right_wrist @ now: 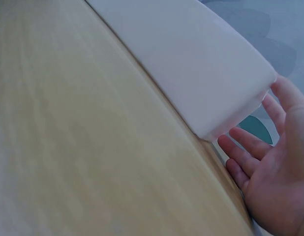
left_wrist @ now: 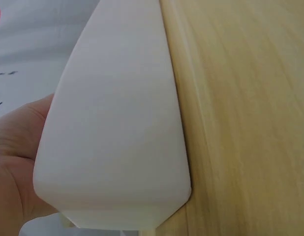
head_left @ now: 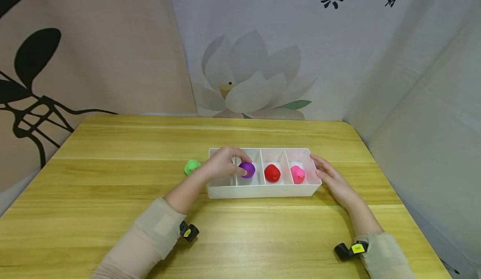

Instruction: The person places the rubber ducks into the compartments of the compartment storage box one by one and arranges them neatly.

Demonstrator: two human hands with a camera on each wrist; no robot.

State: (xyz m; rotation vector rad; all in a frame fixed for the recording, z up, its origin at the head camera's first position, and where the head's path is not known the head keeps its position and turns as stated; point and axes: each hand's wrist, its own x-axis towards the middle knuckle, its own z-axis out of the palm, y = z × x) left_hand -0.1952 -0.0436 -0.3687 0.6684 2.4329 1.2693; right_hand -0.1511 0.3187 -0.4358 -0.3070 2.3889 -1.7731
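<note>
Pinching a purple toy (head_left: pixel 248 170) occupies left hand (head_left: pixel 224 162); right hand (head_left: pixel 337 183), loosely spread, touches tray (head_left: pixel 259 192)

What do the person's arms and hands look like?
The left hand and right hand are bare, with no gloves or rings showing. Loose-looking beige cloth sleeves end partway down each arm. Each sleeve carries a small black device with a yellow label; the right label's dark writing is too tiny to read.

Left hand (head_left: pixel 224 162) knuckles up, pinching; right hand (head_left: pixel 336 183) palm inward, fingers loosely extended, slightly spread.
</note>
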